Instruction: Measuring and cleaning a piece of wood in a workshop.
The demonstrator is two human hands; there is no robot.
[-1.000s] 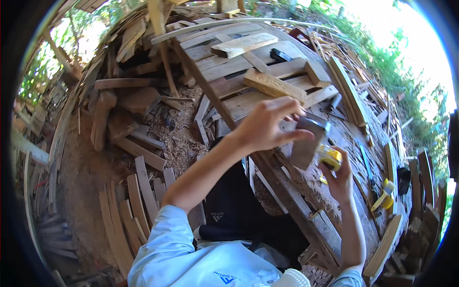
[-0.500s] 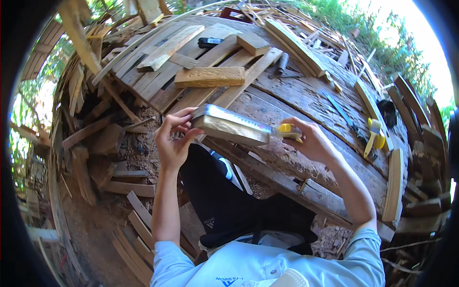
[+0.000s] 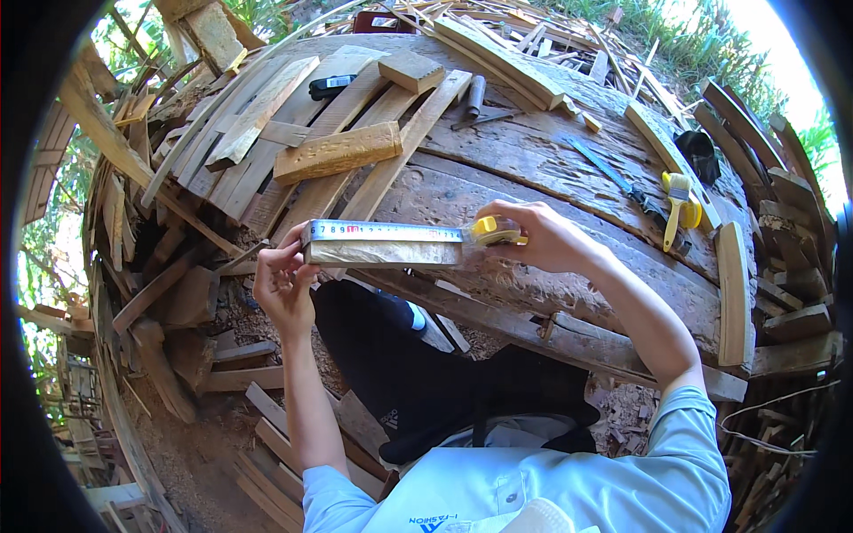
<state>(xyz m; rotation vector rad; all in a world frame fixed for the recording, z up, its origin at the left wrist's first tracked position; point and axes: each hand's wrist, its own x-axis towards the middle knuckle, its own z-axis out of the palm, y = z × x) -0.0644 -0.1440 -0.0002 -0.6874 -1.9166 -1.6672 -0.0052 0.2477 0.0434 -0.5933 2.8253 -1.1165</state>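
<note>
A short wooden block [image 3: 382, 255] is held up in front of me, lying level from left to right. My left hand [image 3: 286, 277] grips its left end between thumb and fingers, together with the end of the tape. The blade of the tape measure [image 3: 490, 231] runs flat along the block's upper edge. Its clear and yellow case is in my right hand [image 3: 544, 235], just past the block's right end. Beyond the block, a rough yellowish wood piece [image 3: 338, 153] rests on slats on the workbench.
The weathered plank workbench [image 3: 542, 213] carries a blue-bladed handsaw [image 3: 604, 169], a yellow-handled brush [image 3: 675, 200], a black tape-like tool [image 3: 330, 86] and a dark metal tube [image 3: 476, 93]. Stacked scrap boards [image 3: 182, 298] crowd the left. More offcuts [image 3: 804, 275] pile up on the right.
The block and tape have moved left and turned from slanting to level, and the blade's marked face now shows. Both hands shifted left with them, and the whole view has turned slightly.
</note>
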